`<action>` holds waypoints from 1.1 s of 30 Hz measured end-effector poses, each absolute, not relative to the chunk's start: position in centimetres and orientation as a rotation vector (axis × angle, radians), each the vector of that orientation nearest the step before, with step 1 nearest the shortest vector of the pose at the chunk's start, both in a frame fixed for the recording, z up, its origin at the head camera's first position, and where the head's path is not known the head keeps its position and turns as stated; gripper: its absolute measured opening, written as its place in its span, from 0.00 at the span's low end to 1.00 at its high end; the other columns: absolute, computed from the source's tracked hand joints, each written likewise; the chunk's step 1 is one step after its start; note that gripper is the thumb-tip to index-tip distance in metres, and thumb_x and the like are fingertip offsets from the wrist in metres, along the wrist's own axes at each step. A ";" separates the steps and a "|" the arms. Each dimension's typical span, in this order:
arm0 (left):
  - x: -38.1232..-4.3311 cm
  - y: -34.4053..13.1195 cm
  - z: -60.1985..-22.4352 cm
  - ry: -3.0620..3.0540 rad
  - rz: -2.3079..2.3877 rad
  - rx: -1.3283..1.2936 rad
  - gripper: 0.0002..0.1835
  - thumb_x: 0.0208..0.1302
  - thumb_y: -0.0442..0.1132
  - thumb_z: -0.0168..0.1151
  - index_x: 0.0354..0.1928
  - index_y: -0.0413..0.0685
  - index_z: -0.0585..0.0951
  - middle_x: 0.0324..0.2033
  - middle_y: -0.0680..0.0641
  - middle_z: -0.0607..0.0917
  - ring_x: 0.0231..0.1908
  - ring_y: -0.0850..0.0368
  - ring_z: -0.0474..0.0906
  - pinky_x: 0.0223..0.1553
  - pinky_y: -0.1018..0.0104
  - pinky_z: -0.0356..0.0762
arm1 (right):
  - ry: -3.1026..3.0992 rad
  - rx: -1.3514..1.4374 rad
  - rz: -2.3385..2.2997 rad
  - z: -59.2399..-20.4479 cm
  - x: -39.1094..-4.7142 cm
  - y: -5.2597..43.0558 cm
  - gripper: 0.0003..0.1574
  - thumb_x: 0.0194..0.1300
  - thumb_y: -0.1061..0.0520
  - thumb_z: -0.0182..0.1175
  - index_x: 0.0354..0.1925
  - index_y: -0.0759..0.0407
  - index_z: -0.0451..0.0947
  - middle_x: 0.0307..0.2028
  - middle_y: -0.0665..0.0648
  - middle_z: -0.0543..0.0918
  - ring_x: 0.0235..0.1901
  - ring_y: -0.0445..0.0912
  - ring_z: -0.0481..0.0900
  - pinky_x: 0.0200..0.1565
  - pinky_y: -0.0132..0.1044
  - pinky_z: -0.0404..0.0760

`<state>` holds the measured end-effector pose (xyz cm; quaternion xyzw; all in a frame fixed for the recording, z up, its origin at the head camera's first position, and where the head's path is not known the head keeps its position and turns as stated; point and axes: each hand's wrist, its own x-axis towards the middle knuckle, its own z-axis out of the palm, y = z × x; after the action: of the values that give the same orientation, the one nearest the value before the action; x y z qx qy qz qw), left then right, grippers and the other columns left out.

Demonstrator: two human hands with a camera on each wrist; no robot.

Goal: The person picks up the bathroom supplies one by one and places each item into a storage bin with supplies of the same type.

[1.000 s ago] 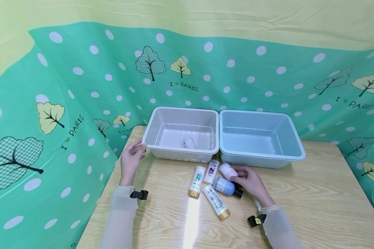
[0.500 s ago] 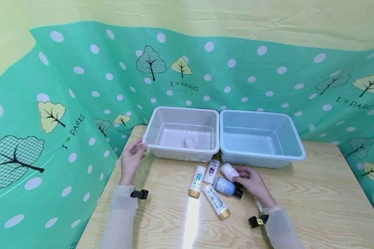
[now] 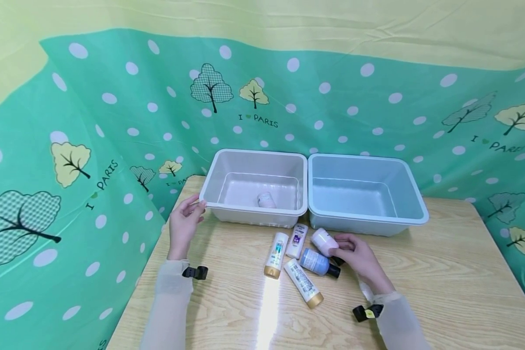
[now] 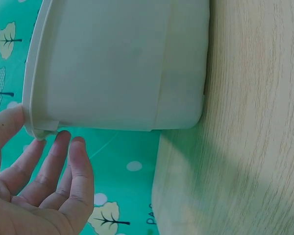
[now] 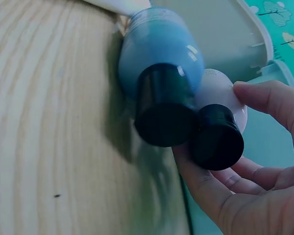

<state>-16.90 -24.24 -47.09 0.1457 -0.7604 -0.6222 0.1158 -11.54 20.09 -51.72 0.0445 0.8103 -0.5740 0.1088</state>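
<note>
At the front left corner of the grey bin (image 3: 253, 212), my left hand (image 3: 184, 227) holds the rim; the left wrist view shows thumb and fingertips at that corner. My right hand (image 3: 356, 257) grips a pale pink bottle (image 3: 324, 241) with a black cap (image 5: 218, 139), thumb on one side and fingers on the other. Right against it lies a blue bottle (image 3: 314, 262), also black-capped. Left of these, on the table, are a white bottle with a purple label (image 3: 297, 241), a white gold-capped bottle (image 3: 275, 253) and another gold-capped bottle (image 3: 302, 281) with dark print.
A pale bottle (image 3: 266, 200) lies inside the grey bin. The blue bin (image 3: 363, 219) stands close beside it on the right. Behind both bins hangs a green patterned cloth (image 3: 332, 112). A white object (image 3: 365, 290) is partly hidden by the right wrist on the wooden table (image 3: 455, 277).
My right hand and the pale pink bottle have shifted slightly to the right. The left hand stays at the bin's corner.
</note>
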 end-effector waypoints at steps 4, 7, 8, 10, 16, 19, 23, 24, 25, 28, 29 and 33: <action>-16.9 -24.3 -47.2 -2.233 -1.818 0.434 0.27 0.54 0.56 0.63 0.55 0.55 0.77 0.45 0.46 0.82 0.43 0.53 0.79 0.39 0.63 0.80 | 2.361 0.113 -1.717 -50.9 -11.4 20.0 0.35 0.52 0.54 0.70 0.54 0.65 0.69 0.44 0.63 0.80 0.43 0.49 0.78 0.41 0.33 0.78; -16.9 -24.3 -47.2 -2.231 -1.822 0.434 0.27 0.54 0.56 0.63 0.55 0.55 0.77 0.45 0.46 0.82 0.43 0.53 0.79 0.39 0.64 0.80 | 2.342 0.083 -1.741 -50.3 -11.2 20.0 0.35 0.53 0.54 0.69 0.55 0.66 0.69 0.45 0.64 0.79 0.43 0.48 0.78 0.41 0.33 0.78; -16.9 -24.3 -47.2 -2.231 -1.823 0.432 0.27 0.55 0.56 0.63 0.55 0.54 0.77 0.45 0.46 0.82 0.43 0.53 0.79 0.38 0.64 0.80 | 2.333 0.078 -1.757 -50.1 -11.1 19.9 0.35 0.53 0.55 0.69 0.55 0.66 0.69 0.45 0.64 0.79 0.42 0.48 0.78 0.41 0.33 0.78; -16.9 -24.3 -47.2 -2.220 -1.829 0.416 0.27 0.55 0.55 0.64 0.55 0.53 0.77 0.45 0.45 0.82 0.43 0.52 0.79 0.38 0.63 0.80 | 2.321 0.049 -1.783 -49.7 -11.0 19.9 0.34 0.53 0.56 0.69 0.55 0.68 0.69 0.45 0.66 0.79 0.42 0.48 0.78 0.41 0.33 0.79; -17.5 -25.1 -48.8 -2.125 -1.899 0.305 0.25 0.54 0.51 0.66 0.54 0.52 0.78 0.43 0.44 0.83 0.39 0.53 0.80 0.35 0.65 0.81 | 2.288 -0.022 -1.852 -48.7 -10.8 19.8 0.34 0.52 0.58 0.69 0.54 0.69 0.68 0.45 0.67 0.78 0.40 0.48 0.80 0.41 0.35 0.80; -17.5 -25.1 -48.8 -2.126 -1.893 0.312 0.25 0.54 0.52 0.66 0.54 0.53 0.78 0.43 0.45 0.83 0.39 0.54 0.80 0.35 0.65 0.81 | 2.275 -0.058 -1.873 -48.2 -10.7 19.8 0.34 0.53 0.58 0.69 0.55 0.69 0.68 0.45 0.67 0.78 0.40 0.49 0.80 0.41 0.36 0.80; -16.9 -24.3 -47.1 -2.219 -1.805 0.405 0.26 0.54 0.56 0.64 0.54 0.54 0.78 0.43 0.45 0.83 0.41 0.54 0.80 0.37 0.64 0.80 | 2.252 -0.079 -1.901 -47.6 -10.6 19.6 0.34 0.53 0.58 0.69 0.54 0.68 0.68 0.45 0.68 0.77 0.40 0.50 0.80 0.41 0.37 0.80; -16.9 -24.3 -47.1 -2.223 -1.808 0.408 0.26 0.54 0.56 0.64 0.54 0.54 0.78 0.43 0.46 0.82 0.41 0.53 0.80 0.37 0.64 0.80 | 2.246 -0.086 -1.909 -47.4 -10.5 19.5 0.34 0.53 0.58 0.69 0.55 0.69 0.68 0.45 0.68 0.77 0.40 0.50 0.80 0.41 0.37 0.80; -16.9 -24.2 -47.0 -2.227 -1.810 0.413 0.26 0.54 0.56 0.64 0.54 0.54 0.78 0.43 0.46 0.82 0.42 0.53 0.80 0.38 0.64 0.80 | 2.240 -0.096 -1.916 -47.2 -10.5 19.5 0.34 0.53 0.59 0.69 0.55 0.69 0.68 0.45 0.68 0.77 0.41 0.51 0.80 0.41 0.37 0.80; -16.9 -24.2 -47.0 -2.230 -1.813 0.419 0.26 0.55 0.56 0.64 0.55 0.54 0.77 0.44 0.45 0.82 0.42 0.53 0.80 0.38 0.65 0.80 | 2.243 -0.131 -1.922 -46.4 -10.4 19.2 0.34 0.53 0.59 0.68 0.55 0.70 0.67 0.46 0.68 0.77 0.41 0.51 0.80 0.42 0.37 0.80; -16.9 -24.2 -47.0 -2.231 -1.814 0.422 0.26 0.54 0.56 0.64 0.55 0.54 0.77 0.44 0.45 0.82 0.42 0.53 0.80 0.38 0.65 0.80 | 2.247 -0.146 -1.919 -46.1 -10.5 19.2 0.34 0.53 0.59 0.68 0.55 0.70 0.67 0.46 0.68 0.77 0.41 0.51 0.79 0.42 0.37 0.80; -16.9 -24.2 -47.0 -2.232 -1.808 0.428 0.26 0.54 0.56 0.64 0.55 0.54 0.77 0.44 0.45 0.82 0.41 0.55 0.80 0.38 0.64 0.80 | 2.276 -0.192 -1.896 -45.1 -10.7 19.0 0.34 0.54 0.59 0.68 0.55 0.69 0.67 0.46 0.67 0.77 0.42 0.51 0.79 0.42 0.36 0.80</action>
<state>-16.95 -24.24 -47.00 0.1462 -0.7632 -0.6181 0.1186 -10.71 18.98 -45.12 -0.0643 0.7640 -0.6362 0.0864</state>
